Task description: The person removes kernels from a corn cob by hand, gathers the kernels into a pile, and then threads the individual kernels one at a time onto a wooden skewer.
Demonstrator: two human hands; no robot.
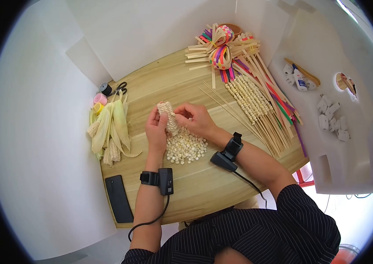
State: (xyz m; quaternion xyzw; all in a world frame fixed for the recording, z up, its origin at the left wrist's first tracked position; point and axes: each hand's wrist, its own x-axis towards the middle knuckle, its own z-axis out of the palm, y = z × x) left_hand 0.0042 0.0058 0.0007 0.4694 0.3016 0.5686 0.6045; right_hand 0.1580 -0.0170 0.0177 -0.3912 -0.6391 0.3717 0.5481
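Note:
My left hand (155, 127) is wrapped round a pale corn cob (167, 117), which stands tilted above the table with part of its kernels gone. At the cob's right side, my right hand (194, 119) has its fingers curled and pressed against it; whether a kernel is between them is too small to see. Beneath both hands lies a heap of loose white corn kernels (186, 147). Further right, several thin sticks threaded with kernels (250, 99) lie side by side, with a few bare sticks (228, 105) to their left.
Corn husks with cobs (114, 125) lie at the left edge, near scissors (121, 88) and thread spools (105, 89). A black phone (119, 199) is at the front left. Woven colourful strips (220, 55) stand at the back. A glue bottle (300, 80) and white plugs (327, 110) sit on the right ledge.

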